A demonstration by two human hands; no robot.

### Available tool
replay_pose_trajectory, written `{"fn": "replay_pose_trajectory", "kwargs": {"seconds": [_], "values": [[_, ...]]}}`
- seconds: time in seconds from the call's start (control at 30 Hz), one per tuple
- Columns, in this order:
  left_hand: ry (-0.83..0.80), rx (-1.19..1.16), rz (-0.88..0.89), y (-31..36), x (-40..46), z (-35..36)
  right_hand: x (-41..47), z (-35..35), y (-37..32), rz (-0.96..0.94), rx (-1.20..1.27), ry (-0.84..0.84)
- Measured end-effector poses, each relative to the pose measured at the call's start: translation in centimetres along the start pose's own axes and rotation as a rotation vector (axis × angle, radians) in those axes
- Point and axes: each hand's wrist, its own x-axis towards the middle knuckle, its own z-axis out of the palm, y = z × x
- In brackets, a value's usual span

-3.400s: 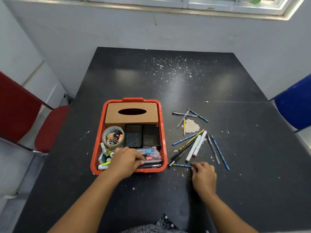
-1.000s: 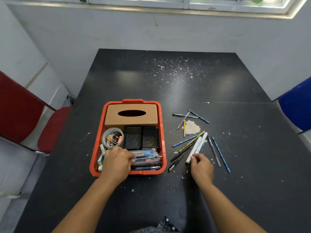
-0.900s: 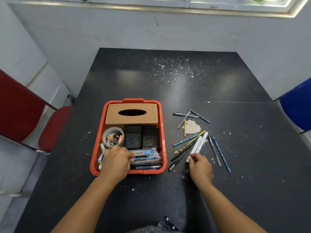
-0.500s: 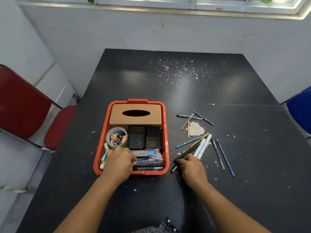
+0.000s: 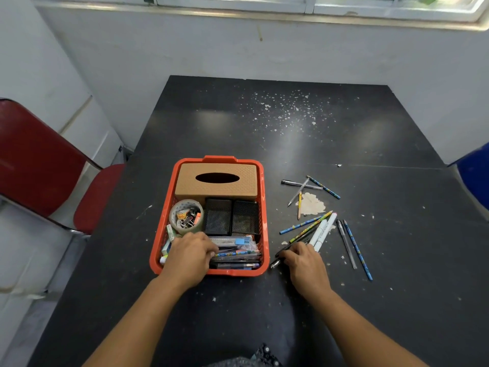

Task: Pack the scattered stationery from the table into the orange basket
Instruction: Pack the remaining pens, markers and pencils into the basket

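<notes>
Head cam: right hand (image 5: 304, 263) looks pinched on a black pen (image 5: 284, 256) just right of the orange basket (image 5: 260, 207); left hand (image 5: 189, 256) curls over pens inside, grip unclear. Light, stiff, rolls easily, so grab mid-barrel.

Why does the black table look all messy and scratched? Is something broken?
The table top is damaged: a pale patch where the black coating has peeled off lies among the loose pencils, and white flakes speckle the far side. Nothing looks spilled.
</notes>
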Motion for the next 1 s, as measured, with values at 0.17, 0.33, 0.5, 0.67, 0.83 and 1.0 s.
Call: {"fn": "replay_pose_trajectory", "kwargs": {"seconds": [0.17,0.33,0.5,0.67,0.83,1.0], "values": [[0.045,-0.088,-0.023,0.0,0.0,0.2,0.7,-0.7,-0.3,0.061,0.140,0.192],[0.108,-0.245,-0.023,0.9,-0.1,-0.1,1.3,-2.6,-2.1,0.097,0.225,0.328],[0.159,-0.471,-0.016,2.6,-0.2,-1.0,1.9,-3.9,-4.3,0.050,0.193,0.378],[0.113,-0.716,-0.073,3.5,0.2,-1.6,2.2,-4.6,-6.9,-0.111,0.142,0.328],[0.069,-0.719,-0.124,2.9,0.2,-1.5,2.3,-4.7,-8.5,-0.186,0.159,0.322],[0.176,-0.656,-0.242,1.0,-0.2,-1.2,2.6,-4.4,-7.3,-0.010,0.329,0.353]]}}
